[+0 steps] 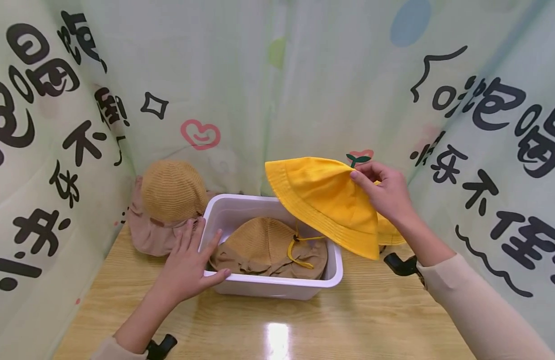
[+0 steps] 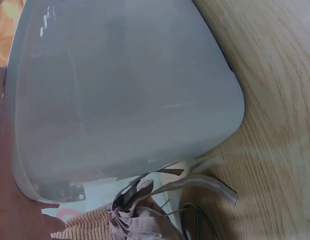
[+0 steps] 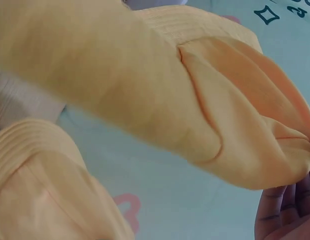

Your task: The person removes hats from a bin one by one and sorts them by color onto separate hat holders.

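My right hand [image 1: 385, 192] pinches a yellow bucket hat [image 1: 322, 195] at its crown, just below the green sprout [image 1: 357, 160] on top. The brim hangs down over the right end of a white plastic tub [image 1: 277, 283], and a yellow chin cord [image 1: 300, 257] dangles inside. In the tub lies a straw-coloured knit hat [image 1: 259, 240] with a brown cloth brim [image 1: 273, 267]. My left hand [image 1: 187, 260] rests on the tub's left rim with its fingers spread straight. The right wrist view shows fingertips [image 3: 272, 210] at the yellow hat's crown.
Left of the tub sits another straw-coloured hat [image 1: 174, 190] with a pinkish cloth brim [image 1: 147, 232]. A second yellow hat [image 3: 40, 185] stands to the right, mostly hidden by my right hand in the head view. Printed curtains [image 1: 241, 75] enclose the wooden table [image 1: 232, 325].
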A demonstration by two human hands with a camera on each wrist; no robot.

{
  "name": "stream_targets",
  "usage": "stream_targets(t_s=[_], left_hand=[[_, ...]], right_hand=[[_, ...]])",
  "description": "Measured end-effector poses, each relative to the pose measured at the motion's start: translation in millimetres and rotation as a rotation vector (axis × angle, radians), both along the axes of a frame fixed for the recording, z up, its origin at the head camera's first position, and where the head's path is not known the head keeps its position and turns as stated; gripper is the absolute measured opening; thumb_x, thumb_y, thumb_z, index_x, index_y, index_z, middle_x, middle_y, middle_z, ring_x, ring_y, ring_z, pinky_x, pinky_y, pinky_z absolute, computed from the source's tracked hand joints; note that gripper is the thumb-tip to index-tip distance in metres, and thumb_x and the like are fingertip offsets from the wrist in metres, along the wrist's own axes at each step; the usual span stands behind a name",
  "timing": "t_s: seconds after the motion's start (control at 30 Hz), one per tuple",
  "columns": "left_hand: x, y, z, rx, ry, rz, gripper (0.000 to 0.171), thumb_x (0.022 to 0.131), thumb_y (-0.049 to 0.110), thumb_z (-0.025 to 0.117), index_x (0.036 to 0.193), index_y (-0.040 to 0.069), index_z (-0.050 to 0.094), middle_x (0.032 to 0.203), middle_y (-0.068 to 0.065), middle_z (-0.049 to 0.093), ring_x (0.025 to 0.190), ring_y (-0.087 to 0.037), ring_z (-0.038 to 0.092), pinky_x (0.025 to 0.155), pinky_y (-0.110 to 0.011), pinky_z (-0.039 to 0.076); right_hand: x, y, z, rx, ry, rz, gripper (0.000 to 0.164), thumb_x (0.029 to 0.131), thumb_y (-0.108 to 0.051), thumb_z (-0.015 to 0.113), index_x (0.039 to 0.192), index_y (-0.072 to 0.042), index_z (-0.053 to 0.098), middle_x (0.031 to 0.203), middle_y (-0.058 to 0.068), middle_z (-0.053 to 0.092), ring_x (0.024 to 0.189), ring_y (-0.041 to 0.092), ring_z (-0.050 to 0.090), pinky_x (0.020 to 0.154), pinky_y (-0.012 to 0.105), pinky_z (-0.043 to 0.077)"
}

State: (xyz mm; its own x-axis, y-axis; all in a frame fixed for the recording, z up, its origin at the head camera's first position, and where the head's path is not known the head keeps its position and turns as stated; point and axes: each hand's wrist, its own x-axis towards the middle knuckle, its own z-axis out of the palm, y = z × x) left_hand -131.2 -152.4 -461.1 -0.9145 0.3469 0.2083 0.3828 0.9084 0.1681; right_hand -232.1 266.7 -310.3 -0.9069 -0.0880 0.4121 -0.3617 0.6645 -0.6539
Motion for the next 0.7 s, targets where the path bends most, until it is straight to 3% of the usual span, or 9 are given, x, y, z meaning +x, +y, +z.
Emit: stream_targets(t_s=[0.3, 0.7], left_hand=[[-0.5, 1, -2.1, 0.02, 0.014, -0.011, 0.104, 0.084, 0.073, 0.057, 0.16, 0.011, 0.022, 0.163, -0.028, 0.011, 0.149, -0.05, 0.008, 0.117, -0.065, 0.015], [-0.8, 0, -2.2, 0.025, 0.026, -0.019, 0.102, 0.085, 0.072, 0.057, 0.159, 0.011, 0.024, 0.163, -0.029, 0.009, 0.15, -0.05, 0.005, 0.116, -0.066, 0.016]], right_hand=[[5.9, 12, 14.1, -0.014, 0.017, -0.046, 0.03, 0.096, -0.033, 0.068, 0.105, -0.005, 0.073, 0.085, -0.012, 0.065, 0.077, 0.009, 0.056, 0.064, 0.014, 0.045], [8.2, 27, 34.2, 0.0, 0.021, -0.123, 0.04, 0.097, -0.04, 0.064, 0.111, -0.003, 0.071, 0.089, -0.006, 0.063, 0.082, 0.014, 0.052, 0.066, 0.013, 0.043]])
